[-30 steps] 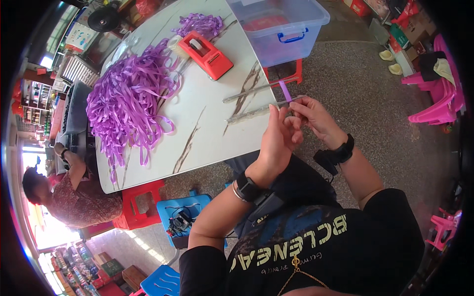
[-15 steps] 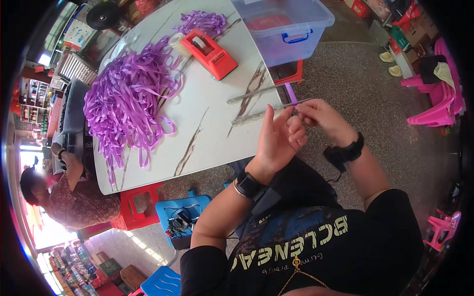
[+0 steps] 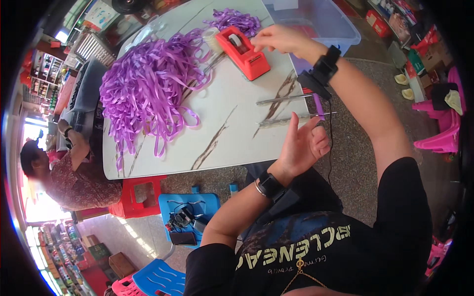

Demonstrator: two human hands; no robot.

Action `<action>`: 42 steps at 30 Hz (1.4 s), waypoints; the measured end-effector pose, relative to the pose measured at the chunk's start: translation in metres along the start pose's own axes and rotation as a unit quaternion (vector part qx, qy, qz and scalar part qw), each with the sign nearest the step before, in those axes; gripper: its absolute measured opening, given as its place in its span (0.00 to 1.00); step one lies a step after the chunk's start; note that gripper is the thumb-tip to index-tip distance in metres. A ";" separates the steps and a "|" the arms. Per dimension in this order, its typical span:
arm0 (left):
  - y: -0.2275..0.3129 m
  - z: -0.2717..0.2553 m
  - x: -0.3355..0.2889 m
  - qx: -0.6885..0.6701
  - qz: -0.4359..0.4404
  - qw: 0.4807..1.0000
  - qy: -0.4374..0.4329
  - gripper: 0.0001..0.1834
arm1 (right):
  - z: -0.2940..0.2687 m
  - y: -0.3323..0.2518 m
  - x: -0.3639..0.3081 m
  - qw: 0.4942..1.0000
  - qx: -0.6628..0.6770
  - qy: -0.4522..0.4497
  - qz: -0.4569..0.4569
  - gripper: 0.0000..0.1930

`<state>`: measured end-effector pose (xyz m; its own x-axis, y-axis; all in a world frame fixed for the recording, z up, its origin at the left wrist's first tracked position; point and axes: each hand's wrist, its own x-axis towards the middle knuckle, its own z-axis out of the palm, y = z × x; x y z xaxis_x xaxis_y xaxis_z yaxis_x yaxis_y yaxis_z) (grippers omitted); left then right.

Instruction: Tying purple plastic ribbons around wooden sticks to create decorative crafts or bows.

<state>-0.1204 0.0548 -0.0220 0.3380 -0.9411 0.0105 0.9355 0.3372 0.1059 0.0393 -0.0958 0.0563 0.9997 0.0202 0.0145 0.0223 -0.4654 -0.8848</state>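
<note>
A flat purple ribbon strip (image 3: 318, 105) bridges two slim metal rods (image 3: 284, 99), one o'clock from the left hand (image 3: 302, 149), thumb spread from curled fingers. At the strip's eleven o'clock, the right hand (image 3: 281, 39), pinch unclear, adjoins a red plastic tape dispenser (image 3: 251, 63).

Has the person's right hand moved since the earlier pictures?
Yes, the right hand went from the purple ribbon strip forward and left, toward the red tape dispenser.

Daylight glares white through an opening (image 3: 44, 205) at left, streaking the floor (image 3: 131, 233) nearby. The bench (image 3: 227, 91) is evenly bright; toward the dark fisheye rim, straight edges bend and detail softens.
</note>
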 end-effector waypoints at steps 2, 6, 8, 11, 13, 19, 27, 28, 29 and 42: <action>0.001 -0.002 -0.001 -0.006 -0.001 1.000 0.003 0.33 | 0.009 -0.001 0.015 0.999 -0.022 -0.021 0.034 0.16; 0.001 -0.003 0.001 -0.004 -0.006 1.000 -0.020 0.33 | 0.010 0.005 0.031 0.994 0.000 -0.055 0.095 0.15; 0.002 -0.003 0.000 -0.002 -0.005 1.000 -0.026 0.33 | 0.011 0.002 0.032 0.990 0.026 -0.078 0.118 0.15; 0.002 -0.002 0.000 0.001 -0.004 1.000 -0.008 0.33 | 0.008 -0.009 0.029 0.974 0.092 -0.076 0.192 0.12; 0.001 -0.003 0.000 -0.003 -0.007 1.000 -0.017 0.32 | 0.005 -0.019 0.026 0.974 0.137 -0.059 0.171 0.12; 0.002 -0.001 0.001 0.005 -0.008 1.000 -0.011 0.33 | 0.008 -0.021 -0.009 0.965 0.172 -0.109 0.167 0.10; 0.002 0.003 -0.001 0.002 -0.006 1.000 0.001 0.33 | 0.025 0.003 -0.039 0.978 0.125 -0.074 0.148 0.12; 0.001 0.003 -0.001 0.000 -0.005 1.000 0.008 0.34 | 0.028 0.007 -0.038 0.990 0.092 -0.051 0.096 0.12; 0.001 0.003 0.000 0.001 -0.004 1.000 0.009 0.34 | 0.029 0.011 -0.036 0.997 0.058 -0.027 0.043 0.12; 0.001 0.001 0.000 -0.002 -0.003 1.000 0.006 0.33 | 0.022 -0.005 -0.043 0.938 -0.317 0.125 -0.069 0.07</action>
<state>-0.1196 0.0556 -0.0210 0.3329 -0.9430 -0.0012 0.9381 0.3311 0.1018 -0.0044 -0.0751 0.0499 0.9563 -0.0519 0.2877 0.0750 -0.9076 -0.4130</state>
